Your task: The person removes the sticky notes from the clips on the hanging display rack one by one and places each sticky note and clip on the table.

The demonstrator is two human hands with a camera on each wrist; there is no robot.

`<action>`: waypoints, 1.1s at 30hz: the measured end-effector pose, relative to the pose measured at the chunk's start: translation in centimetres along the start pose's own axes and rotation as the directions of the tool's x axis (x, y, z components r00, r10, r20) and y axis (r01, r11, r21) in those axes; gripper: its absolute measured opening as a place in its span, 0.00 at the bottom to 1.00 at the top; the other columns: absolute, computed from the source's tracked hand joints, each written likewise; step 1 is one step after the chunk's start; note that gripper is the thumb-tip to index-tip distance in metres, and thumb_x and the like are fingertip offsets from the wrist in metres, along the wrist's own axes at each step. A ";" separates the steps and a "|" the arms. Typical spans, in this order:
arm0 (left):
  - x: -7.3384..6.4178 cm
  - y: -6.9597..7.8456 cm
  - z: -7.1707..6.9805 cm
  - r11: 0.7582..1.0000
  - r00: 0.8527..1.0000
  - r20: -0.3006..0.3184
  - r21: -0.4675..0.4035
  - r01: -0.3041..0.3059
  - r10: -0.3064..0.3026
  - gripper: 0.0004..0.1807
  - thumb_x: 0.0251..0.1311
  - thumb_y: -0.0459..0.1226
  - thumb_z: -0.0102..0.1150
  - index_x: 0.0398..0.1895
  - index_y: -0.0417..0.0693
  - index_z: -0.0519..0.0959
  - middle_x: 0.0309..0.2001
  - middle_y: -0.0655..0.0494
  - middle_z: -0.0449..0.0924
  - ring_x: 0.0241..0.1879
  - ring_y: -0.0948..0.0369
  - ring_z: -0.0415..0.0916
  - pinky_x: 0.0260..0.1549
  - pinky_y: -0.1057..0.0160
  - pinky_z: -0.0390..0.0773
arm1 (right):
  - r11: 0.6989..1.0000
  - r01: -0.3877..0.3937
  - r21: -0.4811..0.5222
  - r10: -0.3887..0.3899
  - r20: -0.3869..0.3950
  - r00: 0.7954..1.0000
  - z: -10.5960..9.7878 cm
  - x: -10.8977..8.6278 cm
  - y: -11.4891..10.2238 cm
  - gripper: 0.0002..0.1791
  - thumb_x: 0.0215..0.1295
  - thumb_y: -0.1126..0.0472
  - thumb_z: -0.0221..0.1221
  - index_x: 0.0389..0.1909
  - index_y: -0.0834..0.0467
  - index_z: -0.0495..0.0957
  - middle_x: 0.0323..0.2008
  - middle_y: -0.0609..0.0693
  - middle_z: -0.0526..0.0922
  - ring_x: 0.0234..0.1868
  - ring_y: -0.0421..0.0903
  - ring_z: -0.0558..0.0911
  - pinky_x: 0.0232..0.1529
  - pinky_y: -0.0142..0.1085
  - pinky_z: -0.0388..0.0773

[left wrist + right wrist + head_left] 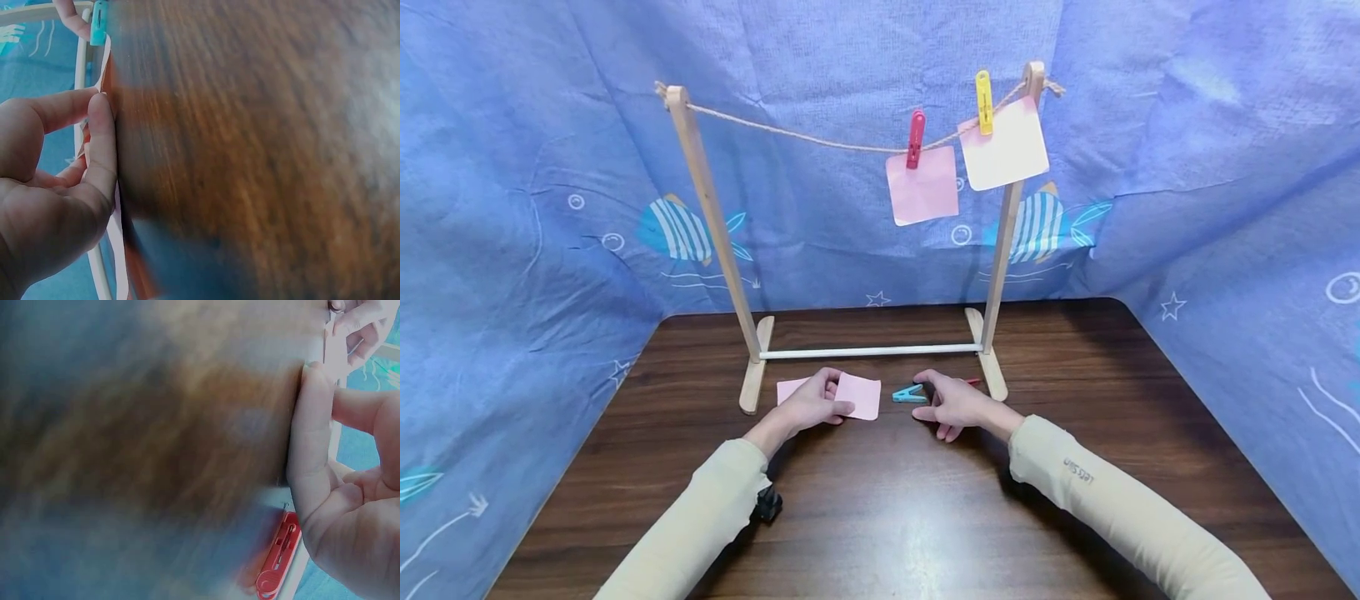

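Observation:
My left hand [811,403] pinches a pink paper square [859,396] between thumb and fingers, just above the table. A second pink paper [788,389] lies partly hidden behind that hand. To the right is a light-blue clothespin [909,394] on the tabletop. Around its right end my right hand [958,405] reaches with thumb and index finger spread apart, holding nothing. In the right wrist view a red clothespin [279,555] lies beneath the right hand; in the head view that hand mostly covers it. The left wrist view shows the held paper [107,62] edge-on.
Behind the hands stands a wooden frame [713,212] with a sagging rope [790,132]. A red clothespin [915,139] and a yellow clothespin [984,103] hold a pink paper [923,190] and a paler paper [1006,150] on it. A white bar [871,352] joins the feet.

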State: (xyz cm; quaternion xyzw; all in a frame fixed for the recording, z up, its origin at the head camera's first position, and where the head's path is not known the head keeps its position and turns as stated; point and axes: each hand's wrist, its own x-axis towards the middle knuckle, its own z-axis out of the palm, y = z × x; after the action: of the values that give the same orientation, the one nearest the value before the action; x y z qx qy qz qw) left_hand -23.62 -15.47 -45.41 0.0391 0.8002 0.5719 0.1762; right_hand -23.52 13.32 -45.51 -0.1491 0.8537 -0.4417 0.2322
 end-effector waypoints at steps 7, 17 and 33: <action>-0.5 0.1 0.2 1.000 1.000 -0.017 0.001 -0.018 0.018 0.30 0.58 0.23 0.67 0.62 0.30 0.65 0.40 0.44 0.70 0.34 0.58 0.74 0.30 0.61 0.86 | 1.000 -0.007 -0.004 0.007 0.041 0.999 -0.3 -0.1 -0.3 0.37 0.70 0.56 0.65 0.75 0.57 0.59 0.29 0.59 0.79 0.20 0.49 0.84 0.21 0.42 0.85; -1.1 2.2 -0.6 0.995 0.997 -0.040 0.076 -0.067 0.070 0.37 0.62 0.28 0.67 0.71 0.34 0.59 0.48 0.41 0.61 0.30 0.59 0.76 0.29 0.59 0.83 | 0.998 -0.060 0.004 0.059 0.082 0.995 -1.5 -0.2 -1.3 0.37 0.73 0.53 0.62 0.76 0.52 0.56 0.34 0.59 0.79 0.20 0.51 0.81 0.20 0.45 0.85; -1.0 14.0 -3.7 0.986 0.987 0.082 -0.107 -0.130 0.139 0.34 0.69 0.32 0.62 0.74 0.47 0.60 0.67 0.40 0.67 0.60 0.46 0.75 0.54 0.47 0.81 | 0.976 0.174 -0.133 -0.137 0.245 0.960 -10.6 -4.9 -13.5 0.24 0.78 0.52 0.56 0.68 0.57 0.70 0.49 0.57 0.81 0.40 0.58 0.86 0.36 0.49 0.87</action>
State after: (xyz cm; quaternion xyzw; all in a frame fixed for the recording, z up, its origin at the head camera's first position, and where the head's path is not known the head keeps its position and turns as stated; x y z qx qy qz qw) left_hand -25.82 -14.24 -31.16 0.1094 0.7570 0.6201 0.1746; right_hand -24.33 15.25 -27.80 -0.2842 0.8373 -0.3712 0.2836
